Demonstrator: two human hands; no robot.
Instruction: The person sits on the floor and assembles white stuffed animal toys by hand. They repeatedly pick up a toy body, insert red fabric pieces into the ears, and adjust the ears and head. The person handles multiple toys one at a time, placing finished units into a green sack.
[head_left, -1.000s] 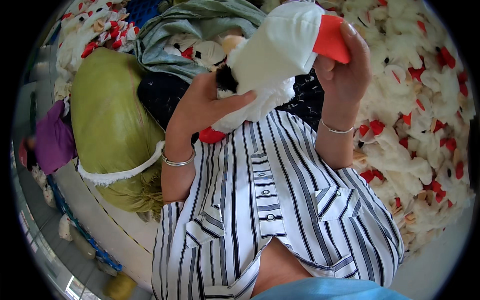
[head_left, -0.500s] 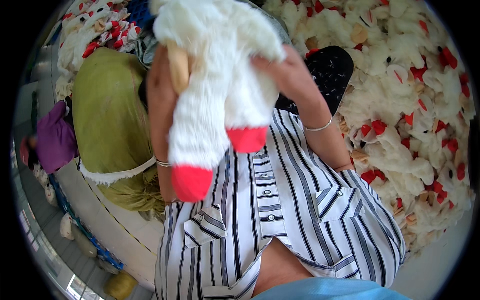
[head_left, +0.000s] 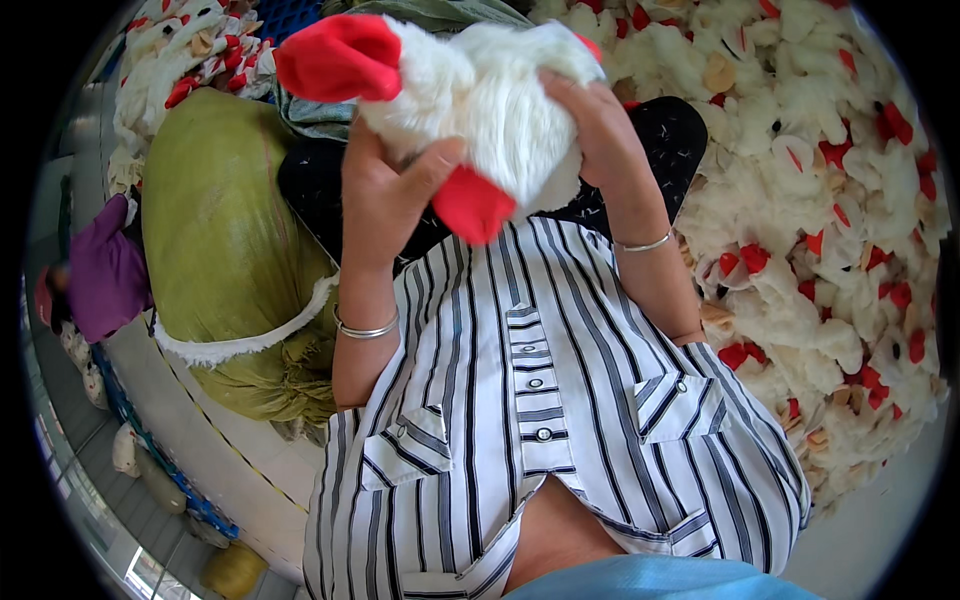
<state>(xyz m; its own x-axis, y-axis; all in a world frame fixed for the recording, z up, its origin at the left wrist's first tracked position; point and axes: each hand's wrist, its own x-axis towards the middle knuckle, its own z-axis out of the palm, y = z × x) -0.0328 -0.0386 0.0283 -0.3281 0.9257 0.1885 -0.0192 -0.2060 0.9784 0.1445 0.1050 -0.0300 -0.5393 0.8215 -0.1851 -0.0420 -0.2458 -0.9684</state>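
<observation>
Between my two hands is a white furry plush toy piece (head_left: 510,115) with red fabric ends, held up in front of my chest. One red end points far left, another hangs below the middle, and a sliver of red shows at the upper right. My left hand (head_left: 395,185) grips its lower left side, thumb laid across the fur. My right hand (head_left: 597,125) clasps the right side with fingers pressed into the pile. Some of my fingertips are hidden behind the toy.
A broad heap of white plush pieces (head_left: 800,230) with red and tan parts spreads along the right. To my left sits a stuffed olive-green sack (head_left: 210,220). Beyond it is a person in purple (head_left: 105,270). Another plush pile (head_left: 190,60) lies at the far left.
The plush toy has been turned and bunched up; its red ends, which hung low, are now higher. My left hand has come into view round its lower left side.
</observation>
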